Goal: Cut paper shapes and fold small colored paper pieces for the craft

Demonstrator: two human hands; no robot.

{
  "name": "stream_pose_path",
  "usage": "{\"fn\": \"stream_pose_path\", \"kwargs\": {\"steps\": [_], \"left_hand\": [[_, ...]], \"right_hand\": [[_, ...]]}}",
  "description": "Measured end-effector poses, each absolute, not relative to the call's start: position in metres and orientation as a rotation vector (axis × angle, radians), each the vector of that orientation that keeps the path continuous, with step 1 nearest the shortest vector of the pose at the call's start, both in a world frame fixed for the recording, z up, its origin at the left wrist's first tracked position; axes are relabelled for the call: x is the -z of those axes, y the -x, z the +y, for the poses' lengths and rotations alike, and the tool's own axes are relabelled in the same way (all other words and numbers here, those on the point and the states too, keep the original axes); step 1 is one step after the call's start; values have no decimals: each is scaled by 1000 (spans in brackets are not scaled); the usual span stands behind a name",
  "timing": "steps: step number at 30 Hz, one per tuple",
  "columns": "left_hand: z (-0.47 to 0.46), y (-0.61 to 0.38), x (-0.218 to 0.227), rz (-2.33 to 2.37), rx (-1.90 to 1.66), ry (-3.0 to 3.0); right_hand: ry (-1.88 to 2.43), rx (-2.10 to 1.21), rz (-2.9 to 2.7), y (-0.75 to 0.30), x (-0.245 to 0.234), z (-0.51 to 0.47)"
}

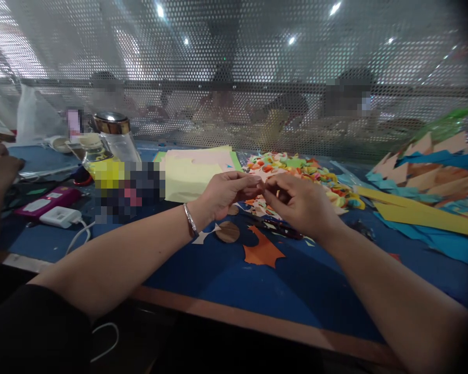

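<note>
Over the blue table, my left hand [226, 193], with a silver bracelet at its wrist, meets my right hand [304, 202] fingertip to fingertip. Both are closed in a pinch; whatever sits between the fingers is too small or hidden to name. Just behind them spreads a heap of small curled paper pieces [337, 191] in many colours. Below the hands lie a jagged orange paper scrap [263, 250], a round brown disc [227, 231] and a white paper offcut [205, 236]. Dark-handled scissors [284, 229] rest under my right hand.
Pale yellow paper sheets [187, 179] are stacked behind my left hand. Yellow [432, 215] and blue paper [444, 241] lie at right. To the left are a lidded bottle [119, 145], a magenta box [49, 201], a white charger [60, 216] and another person's hand [0, 174].
</note>
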State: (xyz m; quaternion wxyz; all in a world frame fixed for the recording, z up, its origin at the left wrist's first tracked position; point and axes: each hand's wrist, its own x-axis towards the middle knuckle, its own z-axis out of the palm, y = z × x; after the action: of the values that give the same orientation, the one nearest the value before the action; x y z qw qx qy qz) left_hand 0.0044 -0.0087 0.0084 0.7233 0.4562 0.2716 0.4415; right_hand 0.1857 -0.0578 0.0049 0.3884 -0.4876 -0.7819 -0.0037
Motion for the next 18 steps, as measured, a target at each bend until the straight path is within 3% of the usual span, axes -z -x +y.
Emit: {"fn": "stream_pose_path", "kwargs": {"steps": [18], "left_hand": [[5, -2, -8, 639, -853, -972]], "right_hand": [[1294, -46, -2004, -188, -4, -54]]}}
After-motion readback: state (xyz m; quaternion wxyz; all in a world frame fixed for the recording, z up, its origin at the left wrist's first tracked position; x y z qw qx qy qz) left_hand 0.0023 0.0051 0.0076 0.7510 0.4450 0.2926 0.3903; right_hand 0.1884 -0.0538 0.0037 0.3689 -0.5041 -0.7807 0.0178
